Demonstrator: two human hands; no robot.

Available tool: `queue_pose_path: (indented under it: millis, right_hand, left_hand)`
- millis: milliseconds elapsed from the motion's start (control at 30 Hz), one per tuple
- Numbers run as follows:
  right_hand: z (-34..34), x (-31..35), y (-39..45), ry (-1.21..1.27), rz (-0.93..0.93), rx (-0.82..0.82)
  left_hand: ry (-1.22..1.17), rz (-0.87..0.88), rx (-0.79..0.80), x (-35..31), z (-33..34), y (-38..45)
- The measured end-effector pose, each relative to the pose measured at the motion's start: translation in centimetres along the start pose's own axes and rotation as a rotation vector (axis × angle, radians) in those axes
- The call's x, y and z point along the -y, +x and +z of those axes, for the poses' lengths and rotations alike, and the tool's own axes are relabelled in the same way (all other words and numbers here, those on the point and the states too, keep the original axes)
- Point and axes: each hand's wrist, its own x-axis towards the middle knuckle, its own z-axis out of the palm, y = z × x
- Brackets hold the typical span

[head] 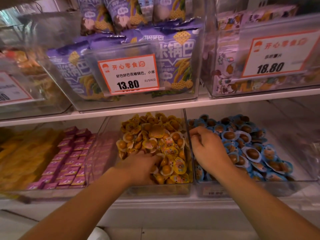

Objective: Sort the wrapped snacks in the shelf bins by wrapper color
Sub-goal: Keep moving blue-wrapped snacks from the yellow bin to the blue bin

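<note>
Presently, left hand (138, 163) digs into yellow-wrapped snacks (155, 141), grip unclear; right hand (206, 149) curls over blue-wrapped snacks (251, 148), contents hidden. Packets likely light, slippery; pinch flat wrapper rims.

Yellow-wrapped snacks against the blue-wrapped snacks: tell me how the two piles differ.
The yellow-wrapped snacks fill the middle bin; the blue-wrapped snacks fill the bin to its right. The yellow ones show orange-gold contents, the blue ones dark brown. The left hand digs into the yellow pile; the right hand rests curled on the blue. Both are small, round-edged sealed packs heaped loosely.
</note>
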Motion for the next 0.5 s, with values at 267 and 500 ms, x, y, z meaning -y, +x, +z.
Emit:
queue_pose_path:
  millis: [267, 500]
  right_hand:
    - [0.1, -0.1, 0.1, 0.001, 0.003, -0.003]
    - [-0.2, 0.0, -0.1, 0.02, 0.008, 0.015]
  left_hand:
    - [0.065, 0.034, -0.147, -0.4, 0.0, 0.6]
    - [-0.708, -0.266, -0.383, 2.5, -0.7, -1.4]
